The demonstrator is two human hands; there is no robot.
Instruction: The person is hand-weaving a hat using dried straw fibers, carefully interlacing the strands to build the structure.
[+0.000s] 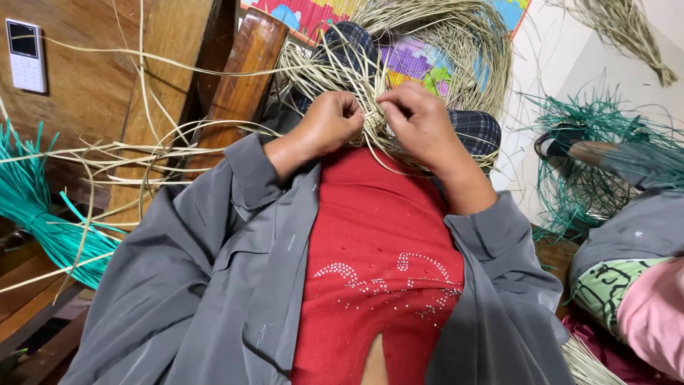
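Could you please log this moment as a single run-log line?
left hand: pinching pale straw strands | right hand: pinching same strands | nearby: teal strand bundle, wooden bench

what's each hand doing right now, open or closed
Left hand: closed, pinching the pale straw strands.
Right hand: closed, fingers pinching the same strands.

The person is wearing an open grey button-up jacket (214, 285) with turned-back cuffs, over a red knit top (377, 235) bearing beaded swirls.
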